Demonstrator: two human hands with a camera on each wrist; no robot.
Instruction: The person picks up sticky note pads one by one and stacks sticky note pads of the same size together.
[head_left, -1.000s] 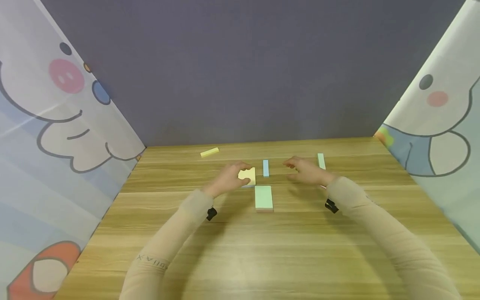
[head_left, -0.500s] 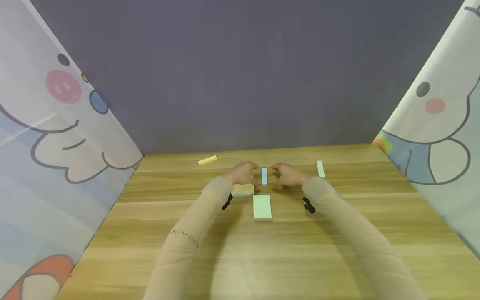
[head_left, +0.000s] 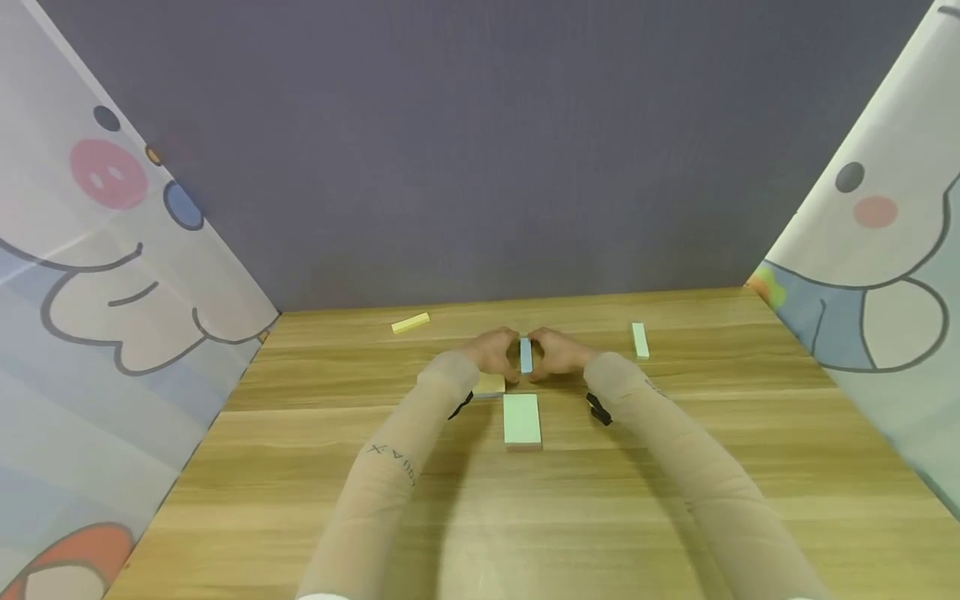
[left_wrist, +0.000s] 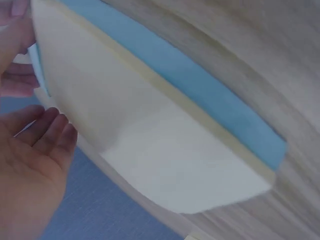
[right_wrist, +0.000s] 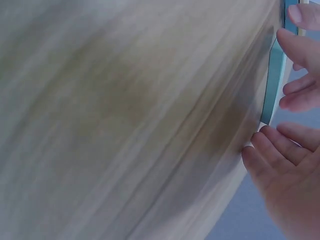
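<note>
A narrow light-blue strip-shaped block [head_left: 526, 355] lies lengthwise between my two hands. My left hand [head_left: 496, 352] is at its left side, fingers loosely bent, reaching over the far part of a cream paper pad [head_left: 490, 384]. In the left wrist view that cream pad [left_wrist: 150, 125] sits on a blue layer [left_wrist: 200, 85]. My right hand [head_left: 559, 352] is at the strip's right side, its fingertips close to the edge. The right wrist view shows the strip [right_wrist: 273, 82] lying flat, fingers near it. A pale green pad [head_left: 522, 421] with a reddish lower layer lies just in front.
A yellow strip [head_left: 411, 323] lies at the back left of the wooden table [head_left: 600, 517]. Farther right is a pale green strip [head_left: 640, 340]. A dark grey panel [head_left: 480, 167] stands behind the table, with cartoon-printed sheets at both sides.
Both hands have moved in toward each other, my left from over the cream pad and my right from farther right, to either side of the blue strip. The view has shifted slightly.
</note>
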